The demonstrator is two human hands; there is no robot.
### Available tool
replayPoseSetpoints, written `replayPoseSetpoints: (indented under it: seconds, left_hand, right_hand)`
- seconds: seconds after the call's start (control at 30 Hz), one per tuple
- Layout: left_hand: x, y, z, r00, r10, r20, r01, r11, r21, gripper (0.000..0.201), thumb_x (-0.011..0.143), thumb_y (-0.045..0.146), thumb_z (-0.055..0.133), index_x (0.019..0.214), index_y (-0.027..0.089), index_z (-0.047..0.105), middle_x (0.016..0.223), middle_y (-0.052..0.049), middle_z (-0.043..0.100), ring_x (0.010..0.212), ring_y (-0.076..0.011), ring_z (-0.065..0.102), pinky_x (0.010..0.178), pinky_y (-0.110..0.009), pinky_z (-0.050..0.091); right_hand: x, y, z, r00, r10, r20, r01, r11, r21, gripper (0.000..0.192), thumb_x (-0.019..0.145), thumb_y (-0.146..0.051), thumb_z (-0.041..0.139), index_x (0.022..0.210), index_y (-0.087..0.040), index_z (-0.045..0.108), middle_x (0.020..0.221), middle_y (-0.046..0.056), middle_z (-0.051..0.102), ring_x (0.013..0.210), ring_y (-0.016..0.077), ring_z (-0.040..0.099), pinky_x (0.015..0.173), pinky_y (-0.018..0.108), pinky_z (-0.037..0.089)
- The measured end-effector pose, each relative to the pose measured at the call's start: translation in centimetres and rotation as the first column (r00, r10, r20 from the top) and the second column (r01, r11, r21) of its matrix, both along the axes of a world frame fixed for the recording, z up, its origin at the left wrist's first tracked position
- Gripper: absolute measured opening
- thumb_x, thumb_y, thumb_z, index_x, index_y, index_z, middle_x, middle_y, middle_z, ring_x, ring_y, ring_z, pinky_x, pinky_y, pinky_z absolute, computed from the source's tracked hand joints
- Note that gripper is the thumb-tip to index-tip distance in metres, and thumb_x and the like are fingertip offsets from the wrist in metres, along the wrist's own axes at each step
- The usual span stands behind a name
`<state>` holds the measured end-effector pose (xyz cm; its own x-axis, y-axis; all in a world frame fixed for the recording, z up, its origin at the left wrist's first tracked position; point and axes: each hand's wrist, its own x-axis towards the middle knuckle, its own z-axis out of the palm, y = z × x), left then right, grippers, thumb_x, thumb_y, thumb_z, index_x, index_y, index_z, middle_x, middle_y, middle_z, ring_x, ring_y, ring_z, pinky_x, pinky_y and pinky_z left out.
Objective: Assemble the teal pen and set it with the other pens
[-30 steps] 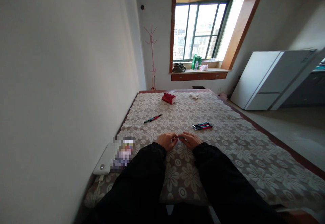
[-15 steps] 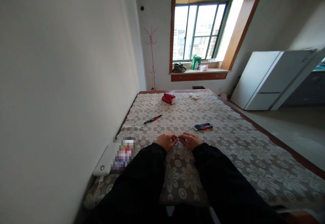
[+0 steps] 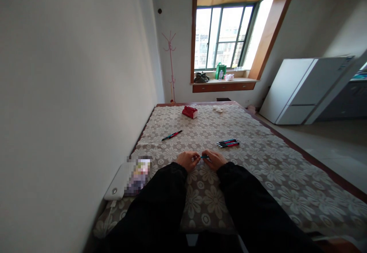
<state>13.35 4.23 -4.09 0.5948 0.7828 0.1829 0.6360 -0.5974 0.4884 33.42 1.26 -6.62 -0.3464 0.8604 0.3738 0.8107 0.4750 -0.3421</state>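
Observation:
My left hand (image 3: 187, 160) and my right hand (image 3: 213, 159) meet fingertip to fingertip just above the patterned tablecloth (image 3: 205, 199). Between the fingers of the right hand shows a short blue piece of a pen (image 3: 204, 157), held in a pinch. The left fingers are pinched too, at the pen's other end; what exactly they hold is too small to make out. Beyond the right hand lies a row of several pens (image 3: 228, 143), blue and red with dark ends. Farther left, a pair of pens (image 3: 172, 135), seemingly side by side, rests at a slant.
A red tissue pack (image 3: 189, 112) and crumpled white tissue (image 3: 218, 109) lie toward the table's far end. At left, by the wall, are a white device with a cable (image 3: 114, 190) and a blurred-out item (image 3: 139, 176). A white fridge (image 3: 301, 88) stands off to the right.
The hands stay in nearly the same place, with slightly more of the blue piece showing between the fingers. The view has shifted a little; the pens on the table have not moved.

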Motion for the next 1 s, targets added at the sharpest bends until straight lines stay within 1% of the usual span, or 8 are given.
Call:
replayPoseSetpoints:
  seconds: [0.17,0.3,0.43,0.6,0.7,0.87,0.93,1.0]
  left_hand:
    - [-0.1,0.2,-0.4,1.000,-0.009,0.021,0.008,1.000,0.022,0.026,0.086,0.042,0.049,0.095,0.027,0.067,0.091,0.001,0.070,0.081,-0.0146,0.062,0.074,-0.024,0.046]
    - [-0.1,0.2,-0.4,1.000,-0.011,0.023,0.010,1.000,0.021,0.026,0.086,0.042,0.049,0.095,0.027,0.068,0.091,0.000,0.069,0.081,-0.0146,0.061,0.076,-0.024,0.046]
    - [0.0,0.2,-0.3,0.999,0.000,0.032,-0.001,1.000,0.010,0.025,0.086,0.041,0.049,0.096,0.026,0.067,0.093,0.000,0.068,0.082,-0.0145,0.061,0.077,-0.025,0.047]
    - [0.1,0.0,-0.1,0.999,-0.004,0.039,0.005,1.000,-0.024,0.022,0.086,0.036,0.049,0.095,0.024,0.065,0.092,-0.001,0.068,0.080,-0.0143,0.060,0.077,-0.025,0.047]
    - [0.2,0.0,-0.2,0.994,-0.041,0.102,0.045,0.998,-0.044,0.022,0.084,0.027,0.050,0.102,0.023,0.061,0.094,-0.001,0.066,0.080,-0.0135,0.059,0.077,-0.024,0.047]
    - [0.2,0.3,-1.0,0.965,-0.147,0.216,0.156,0.987,-0.026,0.044,0.068,0.001,0.048,0.108,0.020,0.055,0.099,-0.003,0.061,0.084,-0.0126,0.057,0.081,-0.024,0.047]
    - [0.2,0.4,-1.4,0.961,-0.149,0.234,0.162,0.986,-0.038,0.049,0.065,-0.003,0.045,0.108,0.020,0.053,0.100,-0.003,0.059,0.086,-0.0125,0.057,0.082,-0.025,0.047]
    - [0.2,0.6,-1.6,0.956,-0.147,0.253,0.163,0.986,-0.043,0.050,0.065,-0.004,0.045,0.108,0.020,0.053,0.101,-0.003,0.059,0.090,-0.0129,0.057,0.083,-0.025,0.048]
  right_hand:
    - [0.0,0.0,0.2,1.000,0.012,0.019,-0.013,1.000,0.023,0.018,0.089,-0.029,0.046,0.098,-0.022,0.061,0.090,0.005,0.065,0.082,0.0164,0.061,0.075,0.026,0.046]
    - [0.0,-0.1,0.3,1.000,0.014,0.006,-0.014,0.999,0.045,0.020,0.090,-0.031,0.046,0.098,-0.023,0.062,0.091,0.005,0.064,0.083,0.0161,0.061,0.075,0.026,0.046]
    - [0.0,-0.1,0.2,1.000,0.027,-0.007,-0.026,0.999,0.028,0.018,0.087,-0.029,0.049,0.101,-0.022,0.059,0.093,0.005,0.064,0.086,0.0172,0.061,0.078,0.027,0.046]
    - [0.2,0.1,-0.1,0.999,0.031,-0.009,-0.031,0.999,0.022,0.017,0.088,-0.026,0.047,0.099,-0.022,0.058,0.092,0.005,0.064,0.086,0.0169,0.060,0.078,0.028,0.046]
    - [0.2,0.1,-0.1,0.999,0.047,-0.011,-0.047,0.998,0.032,0.018,0.089,-0.026,0.046,0.100,-0.022,0.059,0.093,0.005,0.064,0.088,0.0169,0.060,0.079,0.027,0.046]
    - [0.2,0.1,-0.1,0.999,0.049,-0.019,-0.048,0.998,0.049,0.022,0.091,-0.028,0.045,0.104,-0.023,0.061,0.094,0.005,0.064,0.088,0.0169,0.060,0.080,0.028,0.046]
    - [0.2,0.1,-0.1,0.998,0.054,-0.020,-0.053,0.998,0.042,0.023,0.091,-0.030,0.044,0.104,-0.023,0.062,0.093,0.005,0.064,0.086,0.0165,0.060,0.080,0.027,0.046]
    - [0.3,0.1,-0.2,0.998,0.053,-0.029,-0.052,0.998,0.035,0.023,0.091,-0.030,0.044,0.103,-0.022,0.062,0.093,0.006,0.064,0.085,0.0162,0.060,0.078,0.027,0.046]
